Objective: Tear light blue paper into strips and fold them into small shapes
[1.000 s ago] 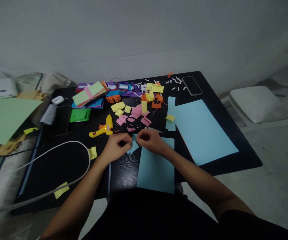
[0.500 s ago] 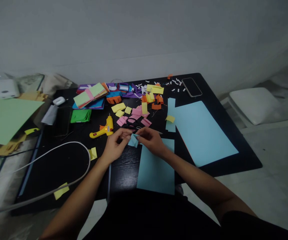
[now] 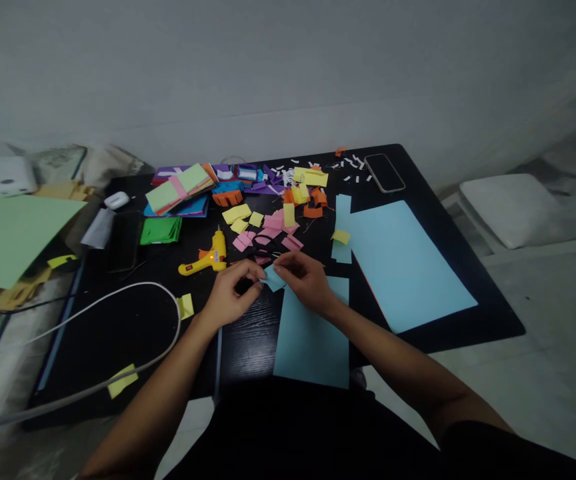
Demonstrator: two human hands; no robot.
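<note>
My left hand (image 3: pixel 233 292) and my right hand (image 3: pixel 304 279) meet over the middle of a black table (image 3: pixel 118 333). Both pinch a small light-blue paper piece (image 3: pixel 272 277) between their fingertips, just above the table top. Under my right wrist lies a light-blue sheet (image 3: pixel 313 333) near the front edge. A yellow glue gun (image 3: pixel 205 259) with a lit orange light lies just beyond my left hand. Pink, yellow and orange paper scraps (image 3: pixel 278 223) are scattered right behind the hands.
A large light-blue sheet (image 3: pixel 403 263) covers the right side. A phone (image 3: pixel 384 172) lies at the far right corner. Stacked coloured papers (image 3: pixel 181 190) and green folded paper (image 3: pixel 161 230) sit at the back left. A white cable (image 3: pixel 118 293) loops across the left. A green sheet (image 3: pixel 3 237) lies beyond the table's left edge.
The small blue piece has been lifted slightly, turned and reshaped between my fingers. Both hands shifted a little farther from me.
</note>
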